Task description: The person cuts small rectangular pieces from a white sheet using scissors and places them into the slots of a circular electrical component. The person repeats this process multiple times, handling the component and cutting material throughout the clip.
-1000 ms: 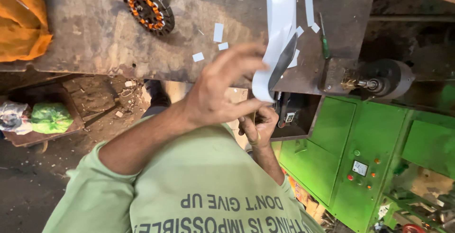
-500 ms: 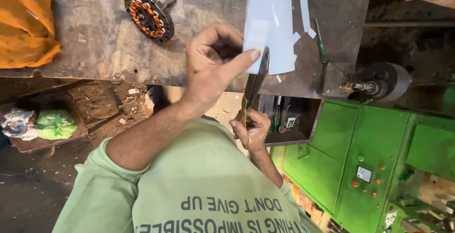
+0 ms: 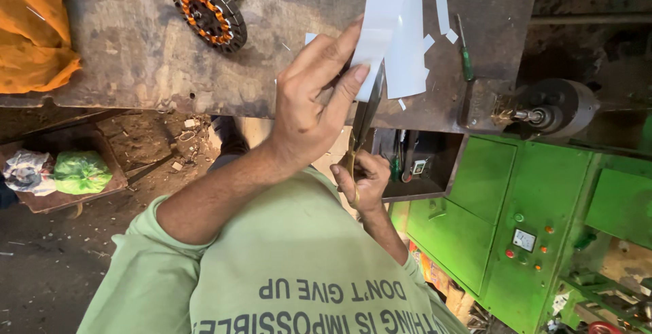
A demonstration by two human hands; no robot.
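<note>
Cutting a white paper sheet with scissors

The left hand [image 3: 309, 110] pinches the white paper sheet [image 3: 394, 28] above the table [image 3: 136, 49]; the right hand [image 3: 367, 178] is closed on the scissors [image 3: 363, 120], whose blades meet the sheet's lower edge. A motor stator [image 3: 208, 9] lies well apart.

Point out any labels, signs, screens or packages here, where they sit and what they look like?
Small meter: on the green cabinet front at right, squarish white face, dark frame.
Small tag: inside the dark box under the bench, pale, rectangular.
Colourful packets: low, beside the cabinet, orange and yellow, partly hidden.
</note>
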